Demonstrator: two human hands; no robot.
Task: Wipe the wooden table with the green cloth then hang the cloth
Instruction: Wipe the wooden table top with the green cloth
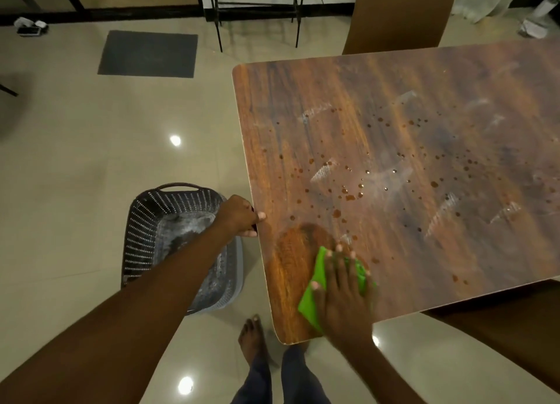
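Fingers (339,253) of the right hand (342,291) are spreading flat over the green cloth (312,294), pressing it down onto the wooden table (394,106) rather than pinching it, so it's an open palm doing the work. That cloth is sitting near the table's closest corner, just in from the edge where the person is standing. Left hand (239,215) is curling around the table's short edge, thumb on top and the rest tucked under, looking like it's bracing the thing while the other hand is scrubbing. As for progress, I'd say they're only getting going: one darker, cleaner-looking oval patch (303,243) is showing right beside the cloth, and basically everything beyond it on the table is carrying brown droplets (345,191) and pale smudgy streaks (324,170), running all the way toward the far end. So most of the wiping is looking undone, and the hanging part isn't started at all since the cloth is flat on the table. A dark perforated basket (151,221) is sitting on the floor just off the table's short edge, below the left arm, and a black metal rack (257,9) is standing well past the table's far corner, maybe where the cloth ends up, but I'm guessing.
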